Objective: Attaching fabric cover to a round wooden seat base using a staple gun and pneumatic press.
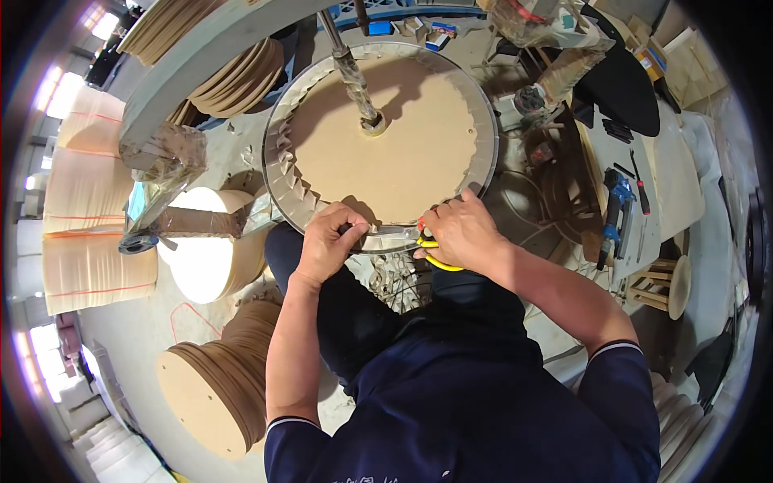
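Observation:
In front of me a round tan board [419,137] lies inside a circular metal rim, with pale covering material [291,173] folded over its edge in pleats. A metal rod [350,72] wrapped in clear film comes down onto the board near its middle. My right hand [463,229] is closed around scissors with yellow and red handles [444,264]; their blades point left along the near rim. My left hand [332,240] is pinched at the near edge of the covering, beside the blade tips. What lies between its fingers is mostly hidden.
Stacked round boards [213,394] stand at the lower left, beside a pale roll [205,258]. To the right, a workbench holds a blue tool [616,213] and a screwdriver [642,193]. A wooden stool [668,287] stands below it. Cut scraps [394,282] lie under the rim.

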`<state>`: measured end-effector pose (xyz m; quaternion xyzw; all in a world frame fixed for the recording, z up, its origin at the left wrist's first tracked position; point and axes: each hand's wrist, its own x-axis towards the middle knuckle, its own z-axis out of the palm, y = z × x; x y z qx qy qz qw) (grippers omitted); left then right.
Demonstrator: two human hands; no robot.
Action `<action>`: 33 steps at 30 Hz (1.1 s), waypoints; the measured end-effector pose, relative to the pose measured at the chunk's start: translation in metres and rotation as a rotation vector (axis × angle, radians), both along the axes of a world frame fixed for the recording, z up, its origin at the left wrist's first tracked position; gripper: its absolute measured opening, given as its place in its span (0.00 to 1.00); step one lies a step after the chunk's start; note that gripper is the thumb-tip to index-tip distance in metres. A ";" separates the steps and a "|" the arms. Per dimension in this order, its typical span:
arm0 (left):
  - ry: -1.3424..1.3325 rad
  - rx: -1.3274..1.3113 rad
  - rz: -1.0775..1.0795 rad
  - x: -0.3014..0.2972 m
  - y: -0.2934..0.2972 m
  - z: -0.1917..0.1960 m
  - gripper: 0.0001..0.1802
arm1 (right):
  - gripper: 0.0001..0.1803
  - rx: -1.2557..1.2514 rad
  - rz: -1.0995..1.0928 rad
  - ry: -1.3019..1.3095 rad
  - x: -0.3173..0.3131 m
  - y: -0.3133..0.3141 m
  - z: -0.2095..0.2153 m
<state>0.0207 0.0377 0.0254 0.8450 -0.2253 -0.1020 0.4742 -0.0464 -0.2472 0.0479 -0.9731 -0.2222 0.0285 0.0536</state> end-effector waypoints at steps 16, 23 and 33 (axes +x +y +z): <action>-0.050 -0.051 0.221 -0.029 -0.037 -0.010 0.03 | 0.30 -0.033 0.029 0.052 -0.001 -0.014 -0.006; 0.037 -0.152 0.355 -0.033 -0.050 -0.020 0.05 | 0.32 -0.011 0.066 0.000 -0.008 -0.036 -0.012; 0.508 -0.527 0.447 -0.040 -0.067 -0.014 0.07 | 0.36 -0.015 -0.017 -0.018 -0.012 -0.050 -0.002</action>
